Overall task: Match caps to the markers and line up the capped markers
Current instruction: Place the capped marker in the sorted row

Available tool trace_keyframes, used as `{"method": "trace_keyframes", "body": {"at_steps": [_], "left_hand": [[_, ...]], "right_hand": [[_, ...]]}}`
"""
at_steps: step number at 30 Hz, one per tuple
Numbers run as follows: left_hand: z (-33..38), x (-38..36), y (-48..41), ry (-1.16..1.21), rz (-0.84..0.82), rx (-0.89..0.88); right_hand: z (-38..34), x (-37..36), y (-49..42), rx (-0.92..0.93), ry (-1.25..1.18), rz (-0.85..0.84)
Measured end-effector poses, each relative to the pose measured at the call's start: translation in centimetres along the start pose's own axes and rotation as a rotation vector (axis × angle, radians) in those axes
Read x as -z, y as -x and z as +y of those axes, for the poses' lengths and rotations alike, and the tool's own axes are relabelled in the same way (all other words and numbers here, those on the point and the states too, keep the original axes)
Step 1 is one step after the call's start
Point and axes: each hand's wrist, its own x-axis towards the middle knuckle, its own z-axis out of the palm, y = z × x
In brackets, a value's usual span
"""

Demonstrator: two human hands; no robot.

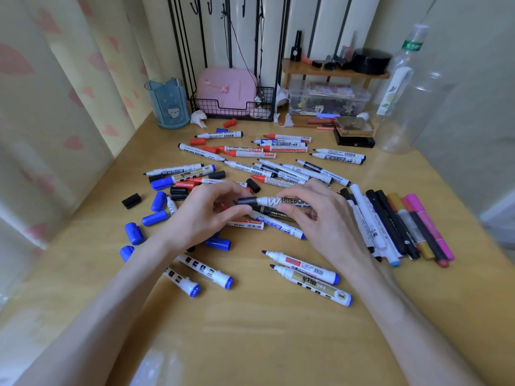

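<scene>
At table (250, 330) centre: pinching black cap (246, 201) in left hand (206, 210), gripping marker (281, 201) in right hand (315, 215), hands close together, cap at 9 o'clock of barrel. Covers the tip; cannot tell whether fully seated. Might pop off later if left half-pressed. Might also be the wrong colour, with tip hidden. Further out at 3 o'clock, row (390, 227) of capped markers: easy to knock askew when laying this one alongside. At 9 o'clock, loose blue caps (133, 232) near table edge: liable to roll off under a sweeping left forearm. At 5 o'clock, two uncapped markers (303, 267) beside right forearm: risk of ink on skin.
</scene>
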Motion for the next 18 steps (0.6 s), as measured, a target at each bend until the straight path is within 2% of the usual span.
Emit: {"method": "trace_keyframes", "body": {"at_steps": [6, 10, 18], "left_hand": [[0.6, -0.5, 0.3, -0.022, 0.066, 0.017], [1.1, -1.1, 0.4, 0.012, 0.13, 0.034], [1.2, -1.9, 0.5, -0.053, 0.207, -0.034]], "right_hand": [[0.1, 0.0, 0.1, 0.039, -0.013, -0.016], [0.2, -0.1, 0.2, 0.074, 0.0, 0.044], [0.5, -1.2, 0.7, 0.079, -0.02, 0.101]]}}
